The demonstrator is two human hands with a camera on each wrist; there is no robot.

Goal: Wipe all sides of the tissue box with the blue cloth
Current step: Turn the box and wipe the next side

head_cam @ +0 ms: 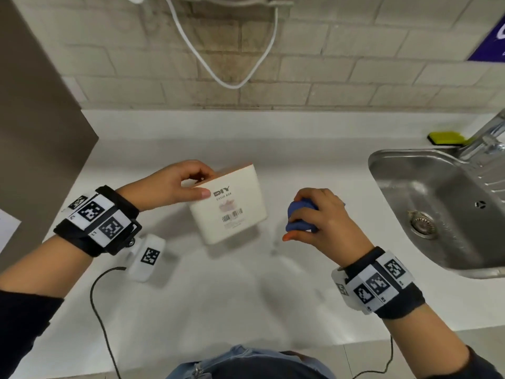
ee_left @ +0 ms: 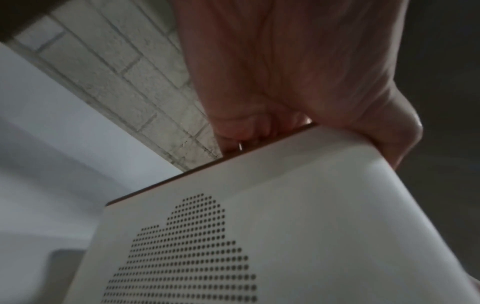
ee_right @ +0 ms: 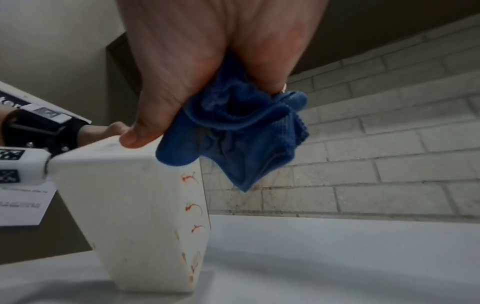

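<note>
The white tissue box (head_cam: 232, 206) is tilted above the white counter, its labelled face with "DIY" print and a barcode turned up. My left hand (head_cam: 185, 184) grips its upper left corner, thumb on the label face and fingers curled over the far edge. In the left wrist view the box (ee_left: 298, 216) shows a dotted cloud pattern below my left hand (ee_left: 285, 92). My right hand (head_cam: 319, 217) holds the bunched blue cloth (head_cam: 299, 217) just right of the box, apart from it. The right wrist view shows the cloth (ee_right: 241, 131) hanging from my right hand (ee_right: 207, 67) beside the box (ee_right: 135, 195), whose side carries orange marks.
A steel sink (head_cam: 437, 209) with a tap (head_cam: 489, 135) lies to the right, and a yellow-green sponge (head_cam: 445, 138) rests behind it. A brown cabinet side (head_cam: 35, 127) stands at the left. A white cable (head_cam: 232, 50) hangs on the brick wall. A thin black wire (head_cam: 101, 310) trails across the counter front.
</note>
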